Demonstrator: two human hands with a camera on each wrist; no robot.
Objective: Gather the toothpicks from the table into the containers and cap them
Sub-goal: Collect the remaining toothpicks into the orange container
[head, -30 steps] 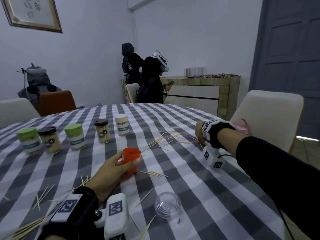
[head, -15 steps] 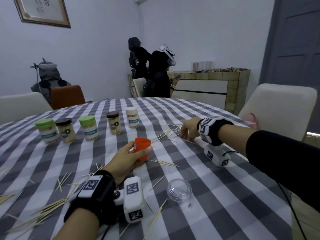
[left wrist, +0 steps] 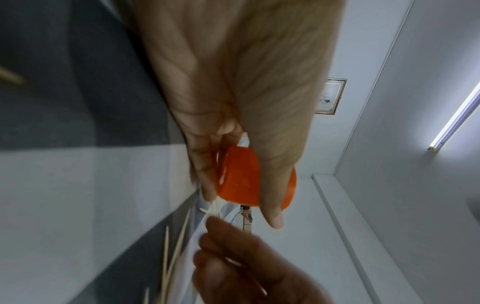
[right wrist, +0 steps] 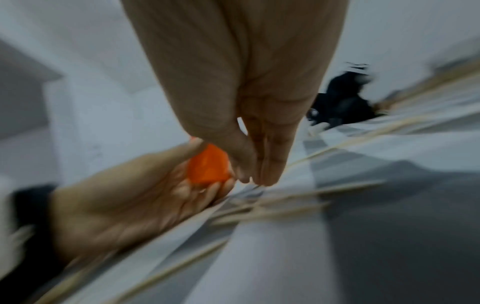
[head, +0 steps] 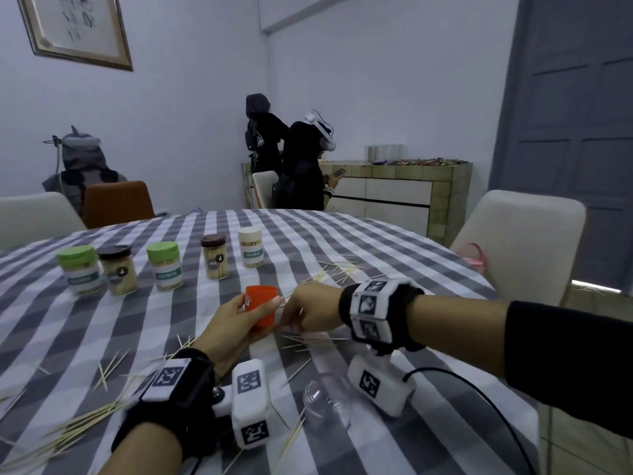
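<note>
My left hand grips a small open orange container just above the striped table; the left wrist view shows the container between thumb and fingers. My right hand is right beside its rim, fingertips pinched together on a few toothpicks. Loose toothpicks lie under both hands, with more behind and at the left front. A clear round cap lies near the front edge.
Several capped toothpick jars stand in a row at the back left, from a green-lidded one to a white one. Chairs ring the table. Two people stand by a far cabinet.
My right hand left the toothpick scatter at the right and came left to the orange container, fingers pinched. My left hand kept hold of the container.
</note>
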